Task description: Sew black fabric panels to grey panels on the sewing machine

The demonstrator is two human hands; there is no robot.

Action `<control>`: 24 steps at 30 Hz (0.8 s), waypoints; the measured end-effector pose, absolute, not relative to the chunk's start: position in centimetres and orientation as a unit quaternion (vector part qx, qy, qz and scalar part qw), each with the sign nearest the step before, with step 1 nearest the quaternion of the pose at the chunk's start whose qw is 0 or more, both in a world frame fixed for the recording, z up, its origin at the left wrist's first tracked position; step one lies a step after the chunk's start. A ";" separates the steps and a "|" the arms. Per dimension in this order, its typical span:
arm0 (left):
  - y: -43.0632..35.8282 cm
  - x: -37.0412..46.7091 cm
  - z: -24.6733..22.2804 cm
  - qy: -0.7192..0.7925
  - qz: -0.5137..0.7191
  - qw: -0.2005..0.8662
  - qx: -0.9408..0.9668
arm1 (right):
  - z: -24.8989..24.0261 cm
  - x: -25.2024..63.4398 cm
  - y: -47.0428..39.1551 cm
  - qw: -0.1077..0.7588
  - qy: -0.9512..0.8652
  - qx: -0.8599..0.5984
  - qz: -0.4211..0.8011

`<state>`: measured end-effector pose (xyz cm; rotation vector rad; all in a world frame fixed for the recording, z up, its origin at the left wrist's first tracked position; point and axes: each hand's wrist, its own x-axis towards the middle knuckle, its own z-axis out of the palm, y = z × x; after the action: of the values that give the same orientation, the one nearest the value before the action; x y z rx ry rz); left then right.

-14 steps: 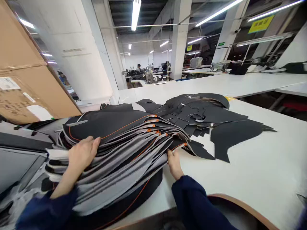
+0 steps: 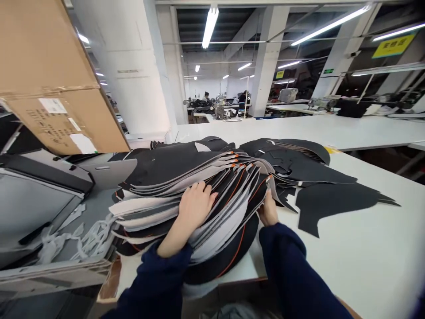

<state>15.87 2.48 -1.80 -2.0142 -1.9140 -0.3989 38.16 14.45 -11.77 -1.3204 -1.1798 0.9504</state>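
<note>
Left hand (image 2: 195, 204) has moved from stack edge to flat on the fanned black-and-grey orange-trimmed fabric pieces (image 2: 212, 186); right hand (image 2: 267, 212) still pinches their corner on white counter (image 2: 348, 266).

Stack of cut fabric panels (image 2: 199, 186): matt black woven cloth on the face, pale grey fuzzy-looking backing on the underside, thin orange stitch lines along the edges. Loose black cut pieces (image 2: 332, 199) beside it: same matt cloth, flat, no sheen. Desk (image 2: 365, 257): smooth white laminate-like top, slight satin gloss, brown wood-coloured edge. Cardboard box (image 2: 49, 66): plain brown corrugated board, matt, white paper labels stuck on. White scrap strips (image 2: 66, 239): soft cloth offcuts, frayed look. Sleeves on both arms: dark navy knit, matt. Grey panel at far left: smooth, dull plastic or painted metal, can't tell which
</note>
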 end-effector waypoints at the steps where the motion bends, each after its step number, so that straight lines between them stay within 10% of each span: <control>1: 2.7 15.5 -1.9 -0.670 -0.159 0.146 -0.710 | -12.1 38.2 12.7 0.529 -0.505 -0.549 0.404; 11: 5.4 6.1 5.0 -0.629 -0.189 0.049 -0.752 | -18.5 41.0 -2.5 0.324 -0.750 -0.472 0.331; 24: 9.3 5.2 -1.2 -0.630 -0.090 -0.150 -0.756 | -20.1 52.6 -3.1 0.253 -0.786 -0.538 0.167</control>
<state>5.23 9.29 -1.16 -2.6341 -2.1952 -0.3133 52.57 -3.10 -20.13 -1.4641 -2.1382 0.4542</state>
